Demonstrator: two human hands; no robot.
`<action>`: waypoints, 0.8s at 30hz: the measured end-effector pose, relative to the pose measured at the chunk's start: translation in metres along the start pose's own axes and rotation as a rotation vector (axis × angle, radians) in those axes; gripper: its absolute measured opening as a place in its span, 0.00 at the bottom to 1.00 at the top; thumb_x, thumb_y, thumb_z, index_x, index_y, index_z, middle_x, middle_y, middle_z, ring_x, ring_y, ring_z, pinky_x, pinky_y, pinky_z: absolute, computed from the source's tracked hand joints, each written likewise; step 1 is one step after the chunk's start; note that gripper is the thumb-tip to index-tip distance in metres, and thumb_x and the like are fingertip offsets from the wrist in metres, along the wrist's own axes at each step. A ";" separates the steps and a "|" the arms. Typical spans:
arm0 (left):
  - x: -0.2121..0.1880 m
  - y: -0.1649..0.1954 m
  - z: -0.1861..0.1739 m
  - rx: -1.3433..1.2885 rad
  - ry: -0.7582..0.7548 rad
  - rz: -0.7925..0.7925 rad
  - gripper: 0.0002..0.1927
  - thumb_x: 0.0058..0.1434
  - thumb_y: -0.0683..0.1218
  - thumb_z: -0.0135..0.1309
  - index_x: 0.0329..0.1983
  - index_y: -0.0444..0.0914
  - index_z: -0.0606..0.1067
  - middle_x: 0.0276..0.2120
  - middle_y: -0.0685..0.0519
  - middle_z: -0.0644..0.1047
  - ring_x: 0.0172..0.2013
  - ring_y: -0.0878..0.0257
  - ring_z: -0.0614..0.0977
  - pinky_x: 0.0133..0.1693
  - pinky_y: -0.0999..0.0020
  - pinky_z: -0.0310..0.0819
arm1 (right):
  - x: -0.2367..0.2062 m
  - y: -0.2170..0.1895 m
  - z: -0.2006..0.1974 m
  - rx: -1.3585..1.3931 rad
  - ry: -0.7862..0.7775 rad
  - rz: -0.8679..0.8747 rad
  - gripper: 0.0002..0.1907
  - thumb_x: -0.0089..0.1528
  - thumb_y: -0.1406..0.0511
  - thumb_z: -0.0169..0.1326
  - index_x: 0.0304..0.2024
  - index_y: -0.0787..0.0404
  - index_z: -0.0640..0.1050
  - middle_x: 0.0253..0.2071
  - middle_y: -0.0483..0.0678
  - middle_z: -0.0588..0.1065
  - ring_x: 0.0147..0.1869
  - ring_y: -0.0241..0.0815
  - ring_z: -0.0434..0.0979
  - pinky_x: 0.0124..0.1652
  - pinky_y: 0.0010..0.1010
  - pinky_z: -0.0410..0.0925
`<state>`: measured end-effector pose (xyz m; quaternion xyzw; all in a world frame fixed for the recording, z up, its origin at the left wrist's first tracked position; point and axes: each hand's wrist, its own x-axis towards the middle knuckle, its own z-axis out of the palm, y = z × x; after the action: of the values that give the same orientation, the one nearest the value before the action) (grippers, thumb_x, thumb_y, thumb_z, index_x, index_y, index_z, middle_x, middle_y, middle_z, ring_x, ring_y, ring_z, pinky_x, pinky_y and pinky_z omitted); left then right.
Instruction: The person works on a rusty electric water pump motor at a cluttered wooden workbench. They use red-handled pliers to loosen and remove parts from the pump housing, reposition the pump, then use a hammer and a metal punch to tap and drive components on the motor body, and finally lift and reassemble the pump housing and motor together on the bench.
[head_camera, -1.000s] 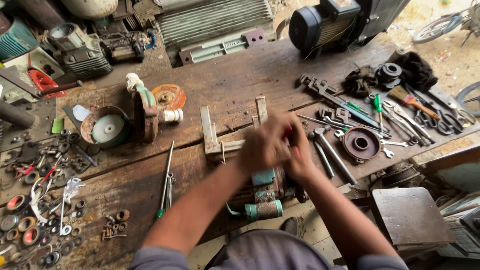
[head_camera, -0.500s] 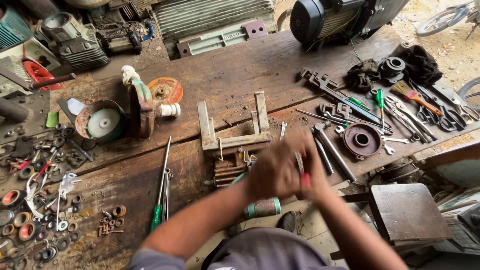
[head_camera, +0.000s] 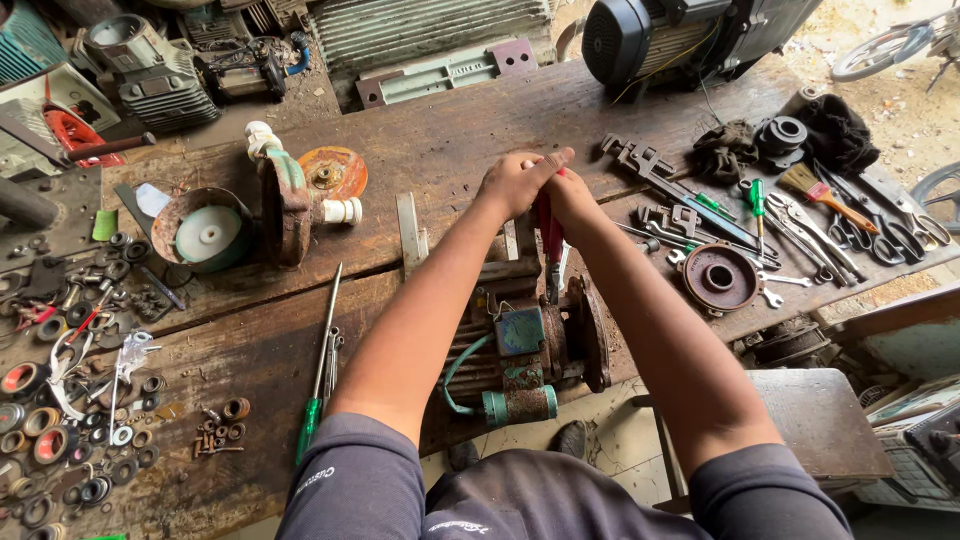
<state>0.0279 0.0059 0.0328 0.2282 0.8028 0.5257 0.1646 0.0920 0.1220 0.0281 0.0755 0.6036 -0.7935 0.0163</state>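
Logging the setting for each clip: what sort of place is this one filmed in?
Most likely a motor or pump repair workshop: a worn wooden workbench strewn with wrenches and pliers, a rusty small motor under both hands, and sorted bearings and washers at the left.

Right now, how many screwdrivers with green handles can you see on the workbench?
2. One long green-handled screwdriver lies left of the person's left arm, near the bench's front edge. A shorter green-handled screwdriver lies among the tools on the right. More may be hidden in that pile.
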 end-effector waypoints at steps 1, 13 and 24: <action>-0.001 -0.001 0.001 -0.040 0.012 0.026 0.42 0.49 0.81 0.48 0.36 0.41 0.87 0.32 0.51 0.84 0.39 0.57 0.85 0.46 0.61 0.77 | 0.001 0.003 0.000 -0.007 0.012 -0.007 0.16 0.68 0.55 0.53 0.45 0.62 0.75 0.29 0.45 0.73 0.27 0.36 0.71 0.26 0.30 0.64; -0.150 0.037 0.037 -0.003 0.282 0.762 0.35 0.72 0.69 0.46 0.64 0.36 0.67 0.55 0.42 0.75 0.52 0.51 0.82 0.51 0.57 0.82 | -0.119 0.052 -0.019 -0.128 -0.155 -0.656 0.29 0.66 0.61 0.55 0.67 0.60 0.62 0.57 0.47 0.67 0.59 0.35 0.68 0.58 0.27 0.66; -0.257 0.034 0.058 0.243 0.063 1.082 0.41 0.60 0.64 0.63 0.68 0.37 0.67 0.64 0.44 0.74 0.67 0.46 0.76 0.70 0.47 0.65 | -0.237 0.129 -0.041 -0.482 -0.199 -0.754 0.40 0.70 0.51 0.48 0.75 0.65 0.51 0.69 0.55 0.60 0.72 0.45 0.61 0.67 0.36 0.59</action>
<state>0.2803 -0.0762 0.0473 0.6093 0.6307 0.4454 -0.1805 0.3458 0.1108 -0.0726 -0.2318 0.7517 -0.5846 -0.1987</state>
